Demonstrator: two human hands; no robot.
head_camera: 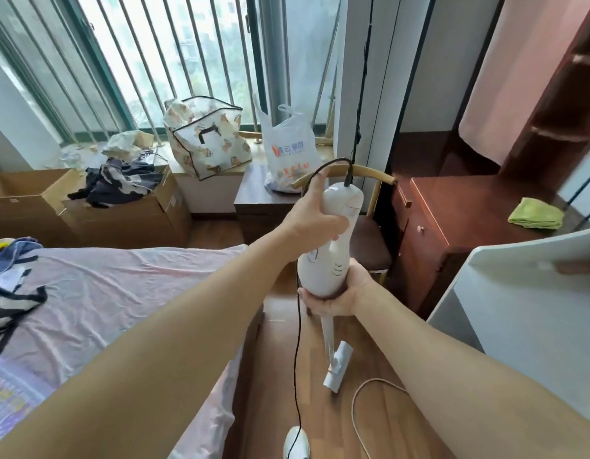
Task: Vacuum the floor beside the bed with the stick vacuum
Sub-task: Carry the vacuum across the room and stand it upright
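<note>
Upright over the wooden floor (379, 376) beside the bed (121, 293), both hands clasp the white stick vacuum (326, 260): left hand (312, 217) closed around its handle, right hand (340, 296) cupping its body; clothes (118, 183) fill a cardboard box (128, 217).

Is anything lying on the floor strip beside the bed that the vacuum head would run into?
Yes. A pale cable loops across the wooden floor just behind the vacuum head, and the vacuum's own black cord hangs down alongside the bed.
</note>
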